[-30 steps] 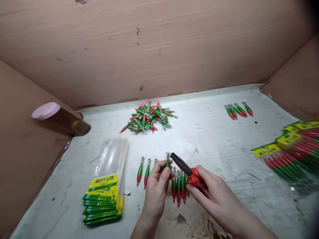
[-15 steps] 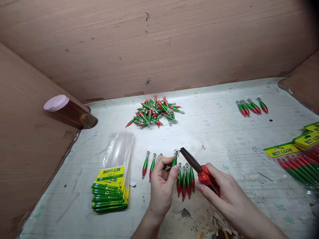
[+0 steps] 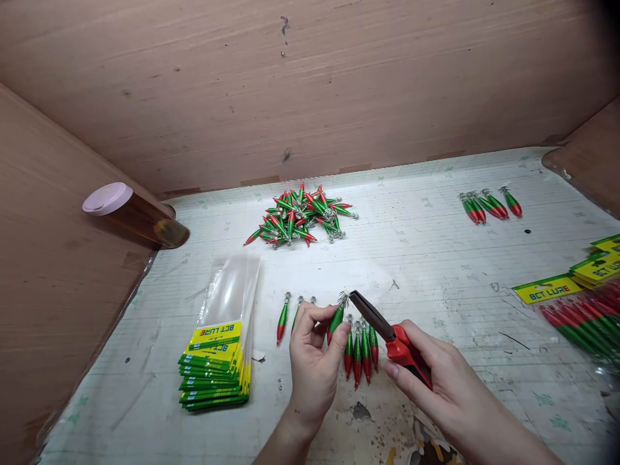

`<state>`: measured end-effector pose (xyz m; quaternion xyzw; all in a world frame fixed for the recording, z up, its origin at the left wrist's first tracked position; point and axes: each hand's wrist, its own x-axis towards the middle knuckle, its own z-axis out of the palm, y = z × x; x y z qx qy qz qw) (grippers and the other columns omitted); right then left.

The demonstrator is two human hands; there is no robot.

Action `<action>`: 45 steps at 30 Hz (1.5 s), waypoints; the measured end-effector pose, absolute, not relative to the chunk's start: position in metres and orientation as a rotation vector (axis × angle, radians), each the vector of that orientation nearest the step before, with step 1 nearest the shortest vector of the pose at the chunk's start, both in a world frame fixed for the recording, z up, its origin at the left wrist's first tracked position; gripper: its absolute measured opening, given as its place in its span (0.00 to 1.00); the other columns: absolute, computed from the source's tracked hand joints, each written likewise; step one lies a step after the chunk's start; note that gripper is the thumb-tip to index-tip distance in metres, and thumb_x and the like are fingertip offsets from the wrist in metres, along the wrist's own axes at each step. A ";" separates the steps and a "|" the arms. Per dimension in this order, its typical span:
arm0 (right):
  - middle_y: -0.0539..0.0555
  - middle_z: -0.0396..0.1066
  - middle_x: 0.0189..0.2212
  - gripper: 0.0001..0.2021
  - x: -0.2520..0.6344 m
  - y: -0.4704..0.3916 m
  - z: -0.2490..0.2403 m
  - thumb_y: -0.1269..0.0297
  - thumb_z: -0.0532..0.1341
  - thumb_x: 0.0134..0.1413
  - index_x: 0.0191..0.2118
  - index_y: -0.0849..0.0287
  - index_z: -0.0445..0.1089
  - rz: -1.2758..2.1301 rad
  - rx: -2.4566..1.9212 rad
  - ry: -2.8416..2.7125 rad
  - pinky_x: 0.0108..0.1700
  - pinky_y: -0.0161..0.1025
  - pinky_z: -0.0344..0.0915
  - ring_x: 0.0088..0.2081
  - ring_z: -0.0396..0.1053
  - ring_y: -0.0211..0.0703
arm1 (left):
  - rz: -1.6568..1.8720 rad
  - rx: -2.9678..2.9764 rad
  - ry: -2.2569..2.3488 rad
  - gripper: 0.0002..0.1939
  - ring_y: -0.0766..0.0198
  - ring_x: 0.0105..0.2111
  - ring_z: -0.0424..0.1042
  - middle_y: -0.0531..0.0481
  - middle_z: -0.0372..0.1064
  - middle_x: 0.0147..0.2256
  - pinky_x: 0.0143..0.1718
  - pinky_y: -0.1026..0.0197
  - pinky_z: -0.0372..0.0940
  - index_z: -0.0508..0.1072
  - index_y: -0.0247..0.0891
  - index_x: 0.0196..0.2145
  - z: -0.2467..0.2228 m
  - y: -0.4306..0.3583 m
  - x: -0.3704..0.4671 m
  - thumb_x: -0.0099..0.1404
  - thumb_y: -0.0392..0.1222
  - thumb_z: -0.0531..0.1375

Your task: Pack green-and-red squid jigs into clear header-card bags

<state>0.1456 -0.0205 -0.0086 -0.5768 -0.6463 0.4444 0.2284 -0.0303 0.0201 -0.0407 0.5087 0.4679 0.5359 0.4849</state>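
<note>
Between the thumb and fingers of my left hand [image 3: 317,361] is a green and red squid jig [image 3: 338,319], its crown of hooks pointing up. My right hand [image 3: 445,381] is closed around the red handles of a pair of pliers [image 3: 382,323]. The dark jaws of the pliers are right beside the hooks; whether they touch, I cannot tell. Just below lies a row of several jigs [image 3: 358,355], hooks up and red tips toward me. Left of them, another jig [image 3: 283,321] lies flat, and a few more are partly hidden behind my left hand.
A heap of jigs [image 3: 300,216] lies at the back, and a small group [image 3: 491,206] at the back right. Printed clear bags [image 3: 216,368] are stacked at left. Filled bags [image 3: 552,290] lie at the right edge. A lidded bottle [image 3: 135,216] stands by the left wall.
The jig in my left hand has tilted a little, and more of its red end shows. The pliers have shifted slightly down while staying beside the hooks.
</note>
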 end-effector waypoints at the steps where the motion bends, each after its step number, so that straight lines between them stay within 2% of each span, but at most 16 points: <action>1: 0.47 0.59 0.26 0.12 0.145 -0.021 -0.008 0.57 0.49 0.66 0.30 0.54 0.53 1.227 -1.587 -1.782 0.30 0.35 0.55 0.27 0.58 0.38 | 1.314 1.248 1.144 0.04 0.70 0.35 0.62 0.55 0.57 0.34 0.38 0.69 0.60 0.70 0.42 0.37 -0.041 0.020 -0.031 0.63 0.36 0.62; 17: 0.47 0.60 0.27 0.13 0.144 -0.023 -0.007 0.56 0.50 0.66 0.31 0.55 0.55 1.284 -1.599 -1.770 0.31 0.35 0.57 0.29 0.59 0.38 | 1.443 1.511 1.328 0.08 0.69 0.32 0.62 0.55 0.57 0.32 0.33 0.66 0.61 0.71 0.41 0.37 -0.044 0.018 -0.033 0.61 0.31 0.63; 29: 0.48 0.61 0.27 0.11 0.149 -0.020 -0.011 0.60 0.50 0.66 0.31 0.55 0.56 1.296 -1.542 -1.783 0.31 0.34 0.58 0.29 0.60 0.38 | 1.477 1.825 1.322 0.12 0.67 0.30 0.62 0.54 0.59 0.30 0.30 0.64 0.61 0.72 0.40 0.39 -0.038 0.021 -0.038 0.59 0.27 0.63; 36: 0.51 0.66 0.31 0.11 0.152 -0.020 -0.008 0.56 0.54 0.64 0.34 0.56 0.64 1.490 -1.438 -1.552 0.35 0.36 0.62 0.35 0.63 0.43 | 1.421 1.799 1.362 0.10 0.67 0.30 0.64 0.52 0.62 0.31 0.29 0.65 0.62 0.74 0.39 0.39 -0.037 0.021 -0.038 0.59 0.29 0.64; 38: 0.51 0.65 0.29 0.11 0.153 -0.020 -0.009 0.54 0.57 0.61 0.35 0.56 0.65 1.616 -1.368 -1.382 0.34 0.36 0.62 0.33 0.63 0.42 | 1.406 1.757 1.362 0.10 0.68 0.30 0.64 0.53 0.62 0.31 0.29 0.65 0.62 0.74 0.39 0.39 -0.037 0.021 -0.037 0.59 0.30 0.64; 40: 0.47 0.59 0.24 0.12 0.153 -0.022 -0.011 0.52 0.58 0.59 0.35 0.56 0.64 1.833 -1.271 -1.160 0.29 0.33 0.59 0.26 0.58 0.38 | 1.361 1.669 1.346 0.09 0.68 0.30 0.64 0.53 0.62 0.31 0.30 0.66 0.62 0.75 0.40 0.40 -0.037 0.020 -0.037 0.60 0.32 0.64; 42: 0.44 0.51 0.20 0.15 0.152 -0.023 -0.015 0.49 0.59 0.58 0.32 0.56 0.60 2.073 -1.134 -0.932 0.23 0.31 0.50 0.21 0.48 0.33 | 1.299 1.539 1.305 0.08 0.68 0.31 0.65 0.53 0.62 0.31 0.31 0.66 0.63 0.75 0.41 0.40 -0.036 0.019 -0.037 0.62 0.35 0.63; 45: 0.43 0.48 0.21 0.19 0.152 -0.023 -0.017 0.46 0.60 0.54 0.31 0.56 0.57 2.198 -1.004 -0.736 0.21 0.30 0.40 0.21 0.42 0.31 | 1.222 1.301 1.198 0.07 0.68 0.31 0.67 0.52 0.63 0.32 0.32 0.65 0.65 0.76 0.41 0.40 -0.034 0.020 -0.037 0.63 0.40 0.62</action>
